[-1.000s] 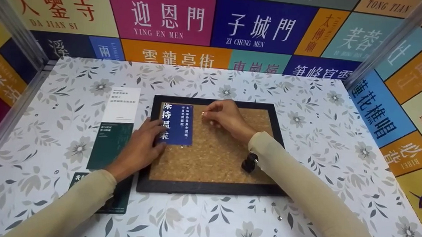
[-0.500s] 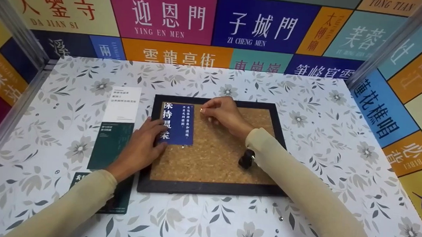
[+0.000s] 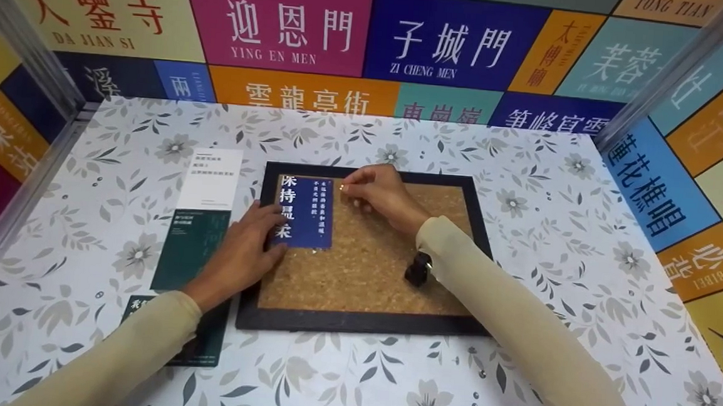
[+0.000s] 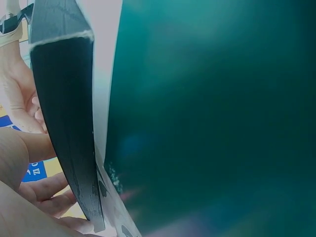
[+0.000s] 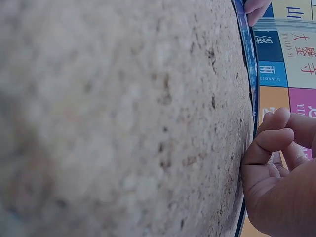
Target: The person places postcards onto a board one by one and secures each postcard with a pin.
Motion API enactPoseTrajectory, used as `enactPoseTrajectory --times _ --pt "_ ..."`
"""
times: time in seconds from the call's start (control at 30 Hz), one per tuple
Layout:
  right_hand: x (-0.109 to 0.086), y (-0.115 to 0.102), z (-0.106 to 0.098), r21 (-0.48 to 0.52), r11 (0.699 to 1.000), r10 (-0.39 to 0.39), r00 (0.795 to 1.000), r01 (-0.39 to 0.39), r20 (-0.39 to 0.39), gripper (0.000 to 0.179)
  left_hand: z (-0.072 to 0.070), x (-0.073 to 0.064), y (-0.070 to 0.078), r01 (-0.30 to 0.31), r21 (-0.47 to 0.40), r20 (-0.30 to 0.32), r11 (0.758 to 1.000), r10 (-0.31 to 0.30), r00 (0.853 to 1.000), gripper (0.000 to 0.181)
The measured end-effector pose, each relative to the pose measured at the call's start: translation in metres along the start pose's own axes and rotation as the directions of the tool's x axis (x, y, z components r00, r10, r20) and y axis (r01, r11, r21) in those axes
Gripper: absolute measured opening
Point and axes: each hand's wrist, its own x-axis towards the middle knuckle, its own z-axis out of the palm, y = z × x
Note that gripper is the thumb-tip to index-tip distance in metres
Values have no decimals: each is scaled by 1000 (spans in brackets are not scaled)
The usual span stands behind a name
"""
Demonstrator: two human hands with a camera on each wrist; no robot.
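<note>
A cork board [image 3: 363, 285] in a black frame lies on the table, with a blue card [image 3: 311, 222] bearing white characters at its upper left. My left hand [image 3: 242, 249] rests over the frame's left side, fingertips and thumb on the card's left edge. In the left wrist view its fingers [image 4: 49, 190] reach over the dark frame edge. Thumb and forefinger of my right hand [image 3: 380, 191] pinch a small shiny pin [image 3: 341, 189] just right of the card's upper right corner. Curled fingers [image 5: 269, 148] show close over the cork in the right wrist view, hiding the pin.
Left of the board lie a white and dark green card [image 3: 191, 243] and another dark card [image 3: 207, 338], partly under the left forearm. A small shiny piece [image 3: 314, 250] sits at the blue card's lower edge. Small shiny bits [image 3: 482, 373] lie near the front. Printed panels [image 3: 284, 29] wall the table.
The right hand has shifted slightly left with the pin, closer to the blue card's upper right corner. The left hand stays in place on the frame and card.
</note>
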Motion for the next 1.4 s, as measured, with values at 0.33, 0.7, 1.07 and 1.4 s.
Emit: enactPoseTrajectory --times 0.33,0.7,1.07,1.4 --pt "7 -2 8 27 1000 16 1000 -16 -21 5 1 1 0 11 13 -6 1000 -11 1000 51" --pt "18 -5 13 41 998 44 999 -43 -31 6 -1 1 0 30 14 6 999 -30 1000 53" --pt "22 -4 14 11 1000 -1 1000 1 -27 10 1 0 1 45 -5 23 999 -45 999 54" --pt "30 -8 19 -102 995 0 1000 -1 -10 6 0 1 0 31 15 16 999 -32 999 54"
